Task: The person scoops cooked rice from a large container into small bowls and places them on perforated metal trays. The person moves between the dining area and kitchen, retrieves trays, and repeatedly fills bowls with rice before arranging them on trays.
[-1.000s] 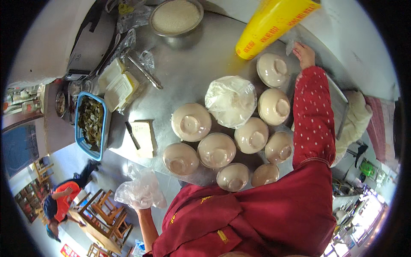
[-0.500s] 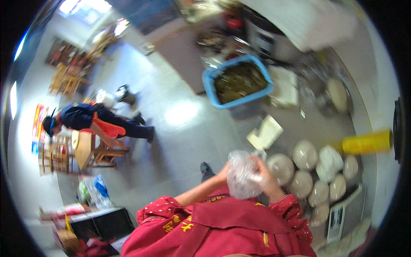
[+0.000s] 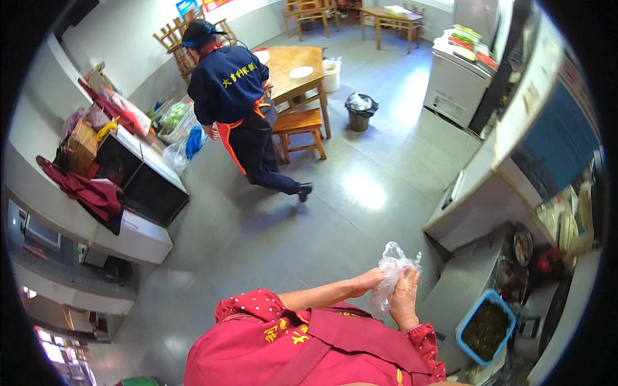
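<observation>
In front of my red apron, both hands grip a clear plastic bag (image 3: 388, 283) that looks crumpled and thin. My left hand (image 3: 367, 282) is closed on the bag's left side. My right hand (image 3: 405, 297) has its fingers wrapped round the right side. The bag's upper end sticks up loosely above my knuckles. Whether anything is inside it I cannot make out. To the right of my hands, a blue plastic tub (image 3: 481, 352) of dark green food stands on the counter (image 3: 467, 273).
A co-worker (image 3: 235, 109) in dark clothes walks at the left, near a wooden table (image 3: 293, 64) and a stool (image 3: 299, 122). Behind stand a black bin (image 3: 360, 112) and a white chest freezer (image 3: 456, 83). At the left is a dark cabinet (image 3: 151, 186).
My view has swung left, from the counter with bowls toward the room. The bag stays in both hands, now bunched more narrowly. The co-worker appears nearer.
</observation>
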`<state>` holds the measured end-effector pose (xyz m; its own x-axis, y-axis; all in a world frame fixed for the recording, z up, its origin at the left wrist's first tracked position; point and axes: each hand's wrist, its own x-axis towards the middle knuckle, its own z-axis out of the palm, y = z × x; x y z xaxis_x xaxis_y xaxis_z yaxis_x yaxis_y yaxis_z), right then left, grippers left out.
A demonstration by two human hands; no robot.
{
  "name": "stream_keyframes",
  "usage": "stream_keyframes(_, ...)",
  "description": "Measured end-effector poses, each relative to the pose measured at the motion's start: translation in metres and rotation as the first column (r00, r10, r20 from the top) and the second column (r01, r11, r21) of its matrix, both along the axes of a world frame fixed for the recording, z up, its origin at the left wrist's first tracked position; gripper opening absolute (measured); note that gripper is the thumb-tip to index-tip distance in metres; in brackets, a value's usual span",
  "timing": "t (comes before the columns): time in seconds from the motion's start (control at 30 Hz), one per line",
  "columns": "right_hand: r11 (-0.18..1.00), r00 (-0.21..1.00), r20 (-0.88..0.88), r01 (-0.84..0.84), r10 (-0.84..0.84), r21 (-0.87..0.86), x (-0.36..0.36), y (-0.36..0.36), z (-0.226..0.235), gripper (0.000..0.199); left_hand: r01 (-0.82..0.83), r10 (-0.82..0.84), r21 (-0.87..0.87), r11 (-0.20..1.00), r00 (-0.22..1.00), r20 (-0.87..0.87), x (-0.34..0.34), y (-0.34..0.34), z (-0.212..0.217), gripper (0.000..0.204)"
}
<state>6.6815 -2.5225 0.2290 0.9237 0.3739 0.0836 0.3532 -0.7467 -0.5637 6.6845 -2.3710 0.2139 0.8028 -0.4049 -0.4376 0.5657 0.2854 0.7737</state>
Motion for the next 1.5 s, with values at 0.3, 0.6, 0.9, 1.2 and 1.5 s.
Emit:
stream_keyframes(0.3,0.91,0.978,-0.164,-0.052,0.13,0.411,0.214,0.065,-0.034,0.043,-0.037,-0.009,0.181,0.983,0.969,0.248,0.179,0.058,-0.027,0.036)
stream_keyframes(0.6,0.479,0.815,-0.498,0.323,0.298,0.816,0.537,0.108,-0.057,0.031,-0.501,0.492,-0.052,0.864,0.818,0.299,0.441,0.105,-0.003,0.058)
stream_keyframes(0.9,0.597,0.927,-0.282,0.084,0.247,0.798,0.71,0.253,-0.102,0.031,-0.624,0.626,-0.228,0.747,0.776,-0.072,0.588,0.193,-0.03,0.094)
stream_keyframes(1.2,0.783,0.725,-0.3,-0.597,0.62,0.176,0.896,0.408,-0.059,0.047,-0.82,0.715,-0.296,0.489,0.572,-0.403,0.83,0.379,-0.118,0.042)
stream_keyframes(1.5,0.744,0.601,-0.558,-0.096,0.573,0.661,1.083,0.509,-0.095,0.063,-0.914,0.908,0.119,0.388,0.357,-0.218,0.99,0.503,-0.174,0.043)
